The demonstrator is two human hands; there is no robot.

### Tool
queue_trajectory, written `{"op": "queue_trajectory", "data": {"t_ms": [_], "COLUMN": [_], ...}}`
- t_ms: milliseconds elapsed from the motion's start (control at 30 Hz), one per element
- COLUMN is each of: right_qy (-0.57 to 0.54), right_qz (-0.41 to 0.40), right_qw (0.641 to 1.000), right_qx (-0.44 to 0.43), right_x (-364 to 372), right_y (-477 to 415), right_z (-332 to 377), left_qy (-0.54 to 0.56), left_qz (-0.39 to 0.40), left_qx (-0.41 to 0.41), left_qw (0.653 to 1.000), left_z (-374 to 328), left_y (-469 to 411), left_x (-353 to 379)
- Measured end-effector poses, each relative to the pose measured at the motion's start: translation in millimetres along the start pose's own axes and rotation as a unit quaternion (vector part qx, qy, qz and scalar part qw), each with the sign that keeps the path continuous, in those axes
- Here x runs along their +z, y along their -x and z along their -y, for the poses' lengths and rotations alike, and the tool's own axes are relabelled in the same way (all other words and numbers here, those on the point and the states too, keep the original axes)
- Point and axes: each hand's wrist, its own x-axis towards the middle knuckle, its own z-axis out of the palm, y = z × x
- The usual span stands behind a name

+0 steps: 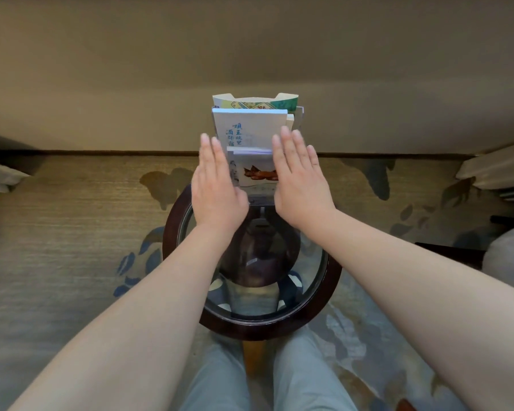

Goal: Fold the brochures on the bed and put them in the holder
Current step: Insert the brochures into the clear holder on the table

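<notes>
The left hand (217, 185) is flat and open, fingers straight and close together, held upright at the left side of a clear tiered brochure holder (299, 114); the right hand (300, 182) is the same, open with fingers extended, at the holder's right side. The two palms face each other with the holder's lower tier between them; whether the palms actually touch its sides cannot be told, and neither hand pinches anything. In that lower tier, between the hands, stands a white folded brochure with an orange-brown fish-like picture (257, 172). Behind and above it stands a white folded brochure with blue handwritten-style characters (250, 126), upright in the next tier, and behind that a cream folded brochure with a green and yellow patterned panel (255, 102) rises highest at the back. The holder stands on the far edge of a round glass-topped side table with a dark wooden rim (324, 304), through which a dark pedestal base shows. Under the table lies a tan carpet with blue and grey leaf shapes (72, 221), which meets a plain beige wall (250, 48) just behind the holder. The person's legs in light grey trousers (306, 378) show at the bottom of the view.
</notes>
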Motion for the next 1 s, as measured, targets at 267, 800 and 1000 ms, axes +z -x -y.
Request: {"op": "queue_trajectory", "data": {"t_ms": [267,800,1000], "right_qy": [-0.257,-0.301,-0.324], "right_qz": [0.080,0.071,0.088], "right_qw": [0.942,0.926,0.915], "right_qx": [0.200,0.215,0.226], "right_x": [7.8,-1.0,-5.6], "right_y": [2.1,-20.3,-16.5], "right_z": [-12.4,-1.1,-6.7], "left_qy": [0.288,0.320,0.273], "left_qz": [0.124,0.096,0.106], "left_qx": [-0.112,-0.078,-0.029], "left_qw": [0.943,0.939,0.956], "left_z": [14.5,1.2,13.3], "left_y": [-9.6,-39.9,-44.4], "left_x": [10.3,4.4,-1.8]}}
